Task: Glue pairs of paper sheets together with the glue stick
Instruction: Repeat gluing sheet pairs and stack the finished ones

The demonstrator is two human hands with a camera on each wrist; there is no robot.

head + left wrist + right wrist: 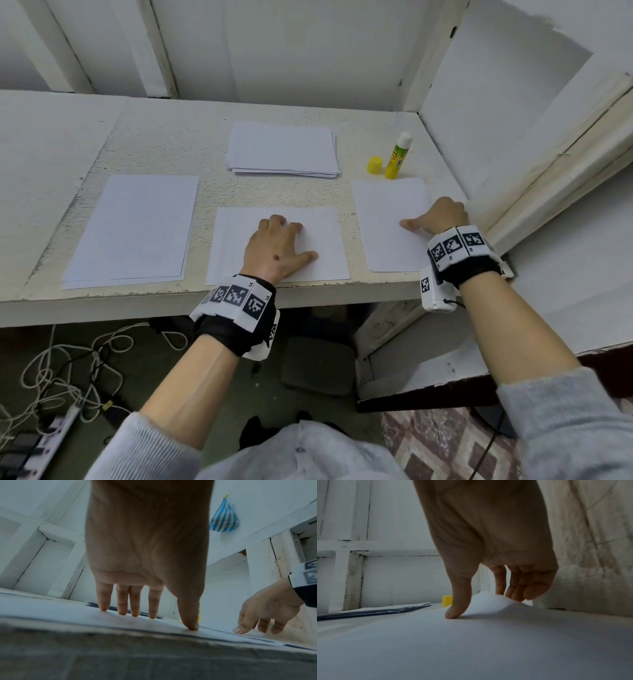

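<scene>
Hands (279, 250) on two sheets (329, 240)

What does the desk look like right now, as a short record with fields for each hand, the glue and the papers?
left hand: fingers spread, pressing flat on the middle sheet
right hand: thumb and fingers bunching up the right sheet, which bulges between them
glue stick: upright, uncapped, beyond the right sheet
yellow cap: standing off, left of the glue stick
paper stack: at the back of the table
left sheets: lying flat, untouched, a second edge showing beneath
</scene>
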